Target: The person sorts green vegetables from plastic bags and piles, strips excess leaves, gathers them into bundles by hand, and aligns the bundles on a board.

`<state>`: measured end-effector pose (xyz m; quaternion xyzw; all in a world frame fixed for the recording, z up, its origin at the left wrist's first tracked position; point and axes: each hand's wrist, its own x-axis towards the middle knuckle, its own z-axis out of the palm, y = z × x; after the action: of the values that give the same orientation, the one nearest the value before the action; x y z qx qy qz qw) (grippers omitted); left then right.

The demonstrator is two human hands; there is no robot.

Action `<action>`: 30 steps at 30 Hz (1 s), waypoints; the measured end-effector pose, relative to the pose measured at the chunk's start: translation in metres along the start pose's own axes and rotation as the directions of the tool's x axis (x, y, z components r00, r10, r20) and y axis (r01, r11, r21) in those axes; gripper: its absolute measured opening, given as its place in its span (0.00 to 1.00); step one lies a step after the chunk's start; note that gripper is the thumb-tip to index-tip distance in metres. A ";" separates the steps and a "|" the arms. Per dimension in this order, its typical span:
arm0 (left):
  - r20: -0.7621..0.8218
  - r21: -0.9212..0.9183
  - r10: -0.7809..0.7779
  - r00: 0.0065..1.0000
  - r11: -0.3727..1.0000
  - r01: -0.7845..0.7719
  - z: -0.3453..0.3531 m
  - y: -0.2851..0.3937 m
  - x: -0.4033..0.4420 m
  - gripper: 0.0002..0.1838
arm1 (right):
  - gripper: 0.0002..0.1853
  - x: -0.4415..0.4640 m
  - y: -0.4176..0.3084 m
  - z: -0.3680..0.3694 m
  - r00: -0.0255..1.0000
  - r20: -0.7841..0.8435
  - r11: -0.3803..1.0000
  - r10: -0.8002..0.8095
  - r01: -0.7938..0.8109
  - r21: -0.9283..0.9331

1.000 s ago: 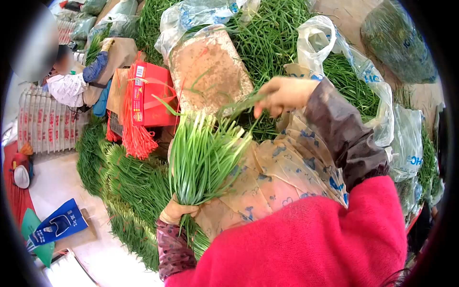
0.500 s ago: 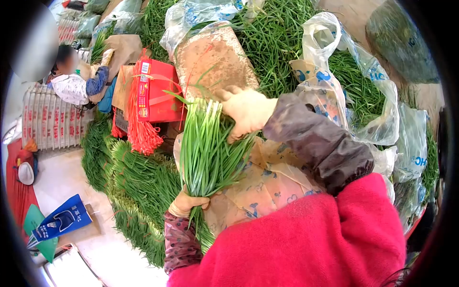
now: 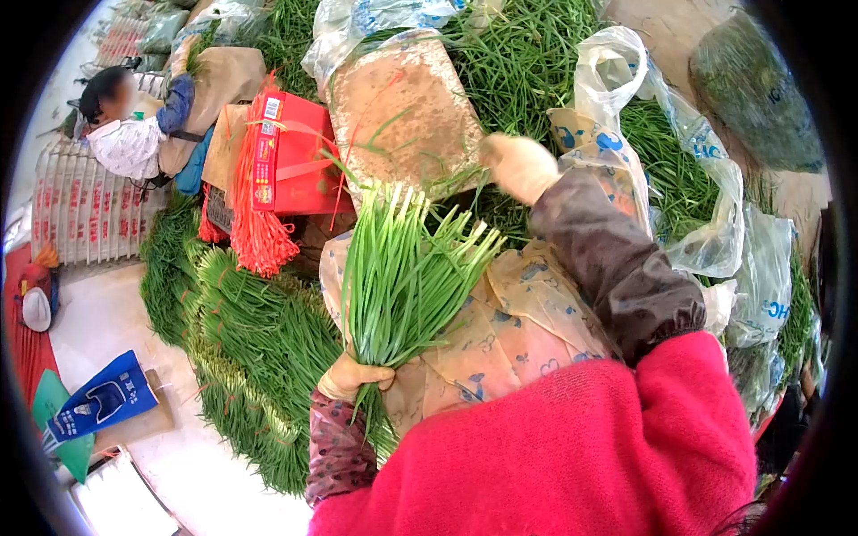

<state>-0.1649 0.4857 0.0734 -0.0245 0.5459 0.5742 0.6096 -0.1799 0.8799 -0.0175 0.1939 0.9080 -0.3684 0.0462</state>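
Note:
My left hand, in a pale glove, is wrapped round the lower end of a bunch of green stalks. The pale ends of the stalks fan out at the top. My right hand, gloved and blurred by motion, is beside the right edge of a dirt-covered board; its fingers are smeared. A few loose green blades lie on the board. Below the bunch, a patterned brown apron covers my lap.
A red box with red ties stands left of the board. Tied green bundles are stacked at left. Loose greens and an open plastic bag lie at right. Another person sits upper left.
My right hand came in to the top of the bunch, then moved away to the right. The stalk ends have spread wider. My left hand has kept its hold.

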 end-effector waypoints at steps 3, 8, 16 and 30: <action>-0.066 -0.029 -0.032 0.997 0.999 0.030 0.002 0.000 -0.005 0.28 | 0.16 0.002 -0.003 -0.050 0.958 0.086 0.924 0.272 -0.285 0.253; -0.098 -0.011 -0.020 0.995 1.000 0.019 0.007 0.002 0.003 0.27 | 0.32 -0.041 -0.062 -0.051 0.809 0.354 0.839 -0.470 0.534 -0.106; -0.075 0.032 -0.077 0.994 0.996 0.079 0.003 0.002 -0.001 0.25 | 0.14 -0.053 -0.092 0.034 0.880 0.428 0.943 -0.205 0.295 -0.154; -0.043 0.029 -0.163 0.986 0.986 0.164 0.010 0.004 -0.018 0.21 | 0.43 -0.004 -0.021 -0.054 0.966 0.243 0.909 -0.093 0.182 -0.376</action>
<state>-0.1570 0.4817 0.0923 -0.0709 0.5636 0.5127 0.6438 -0.1814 0.9025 0.0361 0.0741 0.9642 -0.1994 0.1582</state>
